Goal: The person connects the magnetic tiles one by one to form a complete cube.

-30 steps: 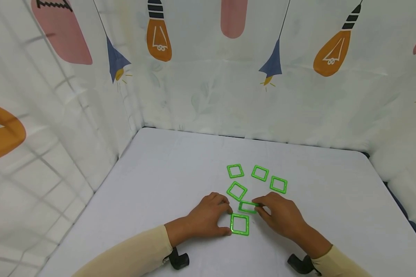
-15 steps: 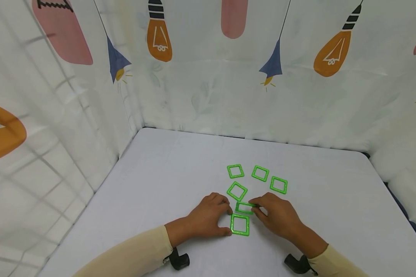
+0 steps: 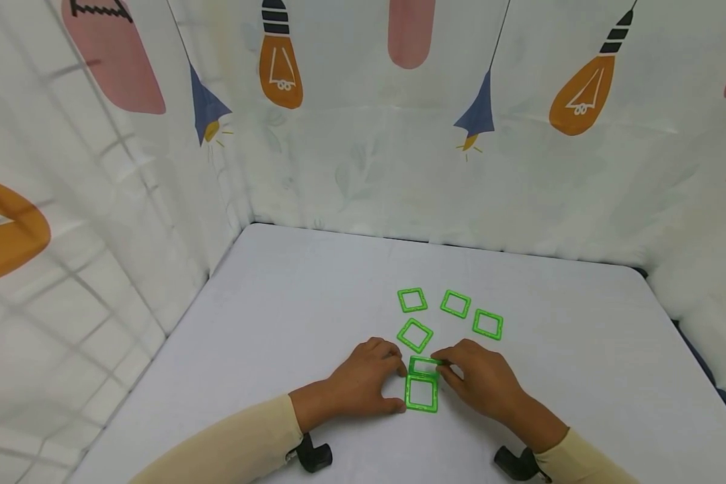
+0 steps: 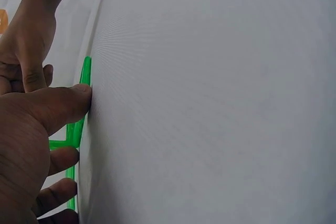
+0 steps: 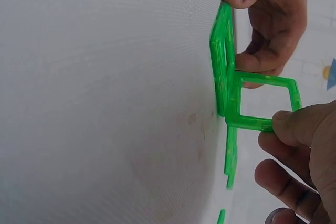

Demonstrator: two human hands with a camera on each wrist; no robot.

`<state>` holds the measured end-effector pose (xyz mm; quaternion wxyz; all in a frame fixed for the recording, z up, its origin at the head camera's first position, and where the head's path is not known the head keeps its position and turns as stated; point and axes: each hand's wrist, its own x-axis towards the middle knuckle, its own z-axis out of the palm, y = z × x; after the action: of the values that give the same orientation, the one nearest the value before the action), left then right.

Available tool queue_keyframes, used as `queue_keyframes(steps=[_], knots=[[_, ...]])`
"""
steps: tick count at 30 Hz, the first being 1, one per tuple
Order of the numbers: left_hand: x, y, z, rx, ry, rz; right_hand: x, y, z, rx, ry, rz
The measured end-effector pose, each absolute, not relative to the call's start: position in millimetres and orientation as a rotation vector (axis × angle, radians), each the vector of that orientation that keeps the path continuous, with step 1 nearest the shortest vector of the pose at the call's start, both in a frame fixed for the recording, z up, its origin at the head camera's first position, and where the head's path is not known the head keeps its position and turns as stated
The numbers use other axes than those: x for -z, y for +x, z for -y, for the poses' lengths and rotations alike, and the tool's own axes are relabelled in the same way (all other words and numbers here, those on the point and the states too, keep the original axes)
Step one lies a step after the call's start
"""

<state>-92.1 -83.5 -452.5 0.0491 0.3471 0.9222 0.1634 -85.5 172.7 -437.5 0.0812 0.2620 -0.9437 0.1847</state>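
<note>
A green square magnetic tile [image 3: 421, 407] lies flat on the white table, its middle hollow. My left hand [image 3: 366, 376] steadies it, thumb and index fingertip at the two corners of its left side. A second green magnetic tile [image 5: 265, 79] stands on edge along the flat tile's far side, meeting it at roughly a right angle in the right wrist view. With thumb and index finger, my right hand [image 3: 484, 376] pinches this upright tile at its right side. The left wrist view shows my left thumb [image 4: 63, 106] over part of the green frame.
Beyond the hands lie several more green tiles: one tile [image 3: 426, 343] close behind the upright one, another tile [image 3: 410, 291] farther back, and two to the right, a tile [image 3: 458, 295] and a tile [image 3: 489, 314]. A printed cloth wall [image 3: 363, 168] borders the table's [image 3: 278, 302] far edge.
My right hand has moved slightly left and nearer, bringing the upright tile from a slant behind the flat tile into line against its far edge. My left hand stays in place.
</note>
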Motion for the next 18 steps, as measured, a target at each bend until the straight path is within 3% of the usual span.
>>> queue_keyframes(steps=[18], knots=[[454.2,-90.8,82.3,-0.499,1.036,-2.824,439.7,-85.4,-171.5,-0.586,0.797,2.821]])
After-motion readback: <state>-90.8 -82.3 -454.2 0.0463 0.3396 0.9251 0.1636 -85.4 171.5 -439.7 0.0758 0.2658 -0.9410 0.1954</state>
